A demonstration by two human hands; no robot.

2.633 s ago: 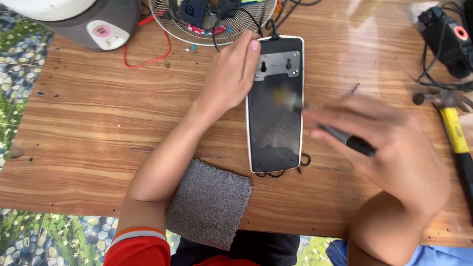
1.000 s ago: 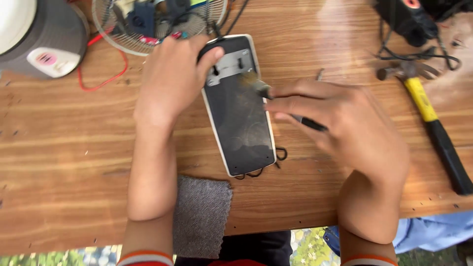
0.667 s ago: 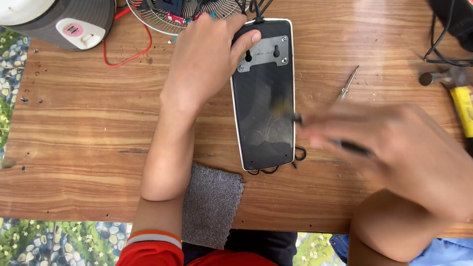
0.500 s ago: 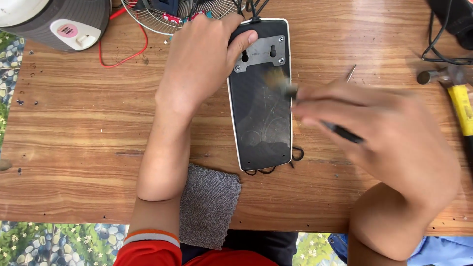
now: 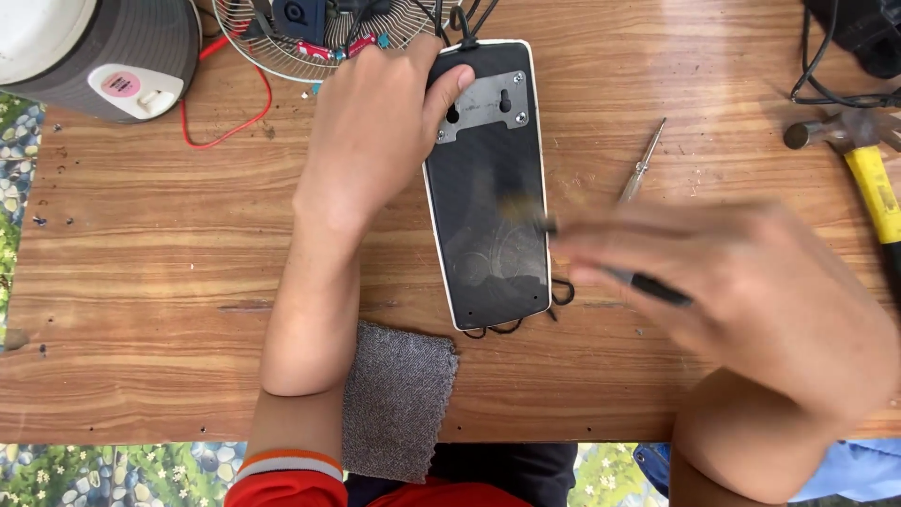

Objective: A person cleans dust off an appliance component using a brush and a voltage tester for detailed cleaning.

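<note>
The left hand (image 5: pixel 375 141) lies flat on the top end of a long black panel (image 5: pixel 488 197), thumb pressing near its grey metal plate (image 5: pixel 483 108). It holds nothing; it just pushes down, likely so the panel does not slide. The panel lies flat in the middle of the wooden worktop (image 5: pixel 141 244). Its long side runs away from the person, with the plate end pointing to the fan grille (image 5: pixel 282 47). The right hand (image 5: pixel 741 291) is blurry and its grip is closed around a small dark brush (image 5: pixel 601 268), bristles touching the panel. A thin screwdriver (image 5: pixel 643 164) lies just beside it, and a yellow hammer (image 5: pixel 868 178) is farther right. A grey cloth (image 5: pixel 399 399) sits under the left arm.
</note>
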